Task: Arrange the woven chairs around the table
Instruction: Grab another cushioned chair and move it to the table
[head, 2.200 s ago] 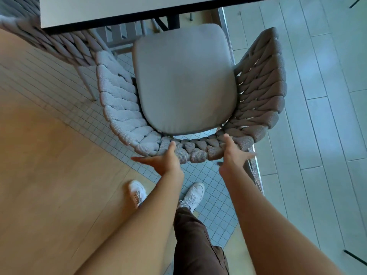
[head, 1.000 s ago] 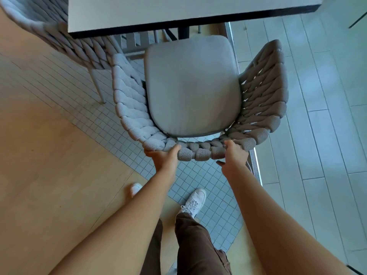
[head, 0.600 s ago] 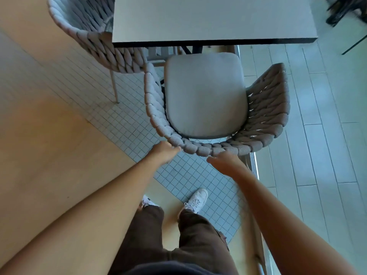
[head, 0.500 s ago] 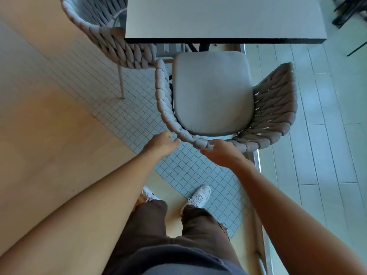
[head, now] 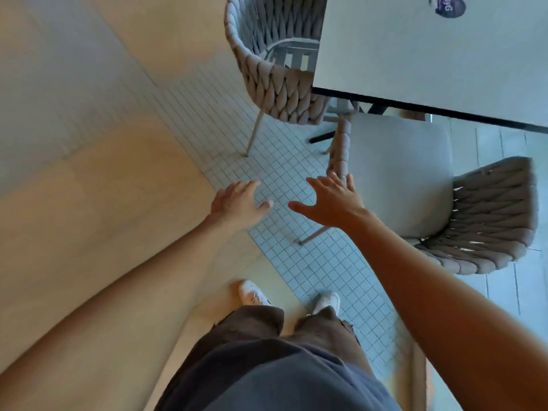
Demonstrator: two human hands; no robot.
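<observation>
Hands are both free and spread, grasping nothing: the left hand [head: 238,203] hovers palm-down over the tiled strip of floor [head: 237,137] on the near-left side of the desk [head: 415,54], and the right hand [head: 332,203] hangs beside it, its fingertips [head: 335,177] overlapping the woven arm of the cushioned chair [head: 400,173] in the picture, though contact there cannot be told; that chair stands at the near edge of the desk with the front of its grey cushion tucked just under the dark rim, its woven back curving away from the desk toward the lower right; a second woven chair [head: 275,69] stands at the left side of the desk, its rounded back toward the floor on the left and its seat frame partly under the top; judging by the released hands, the near chair is placed and the next one is the left chair or another out of view; to do it well, the person would take the top rim of the woven back with both hands set well apart, so the chair does not twist, then push it straight toward the desk edge and stop before the arms meet the rim; the thin legs look likely to catch on the tile joints, so a slight lift of the rear legs would probably help
</observation>
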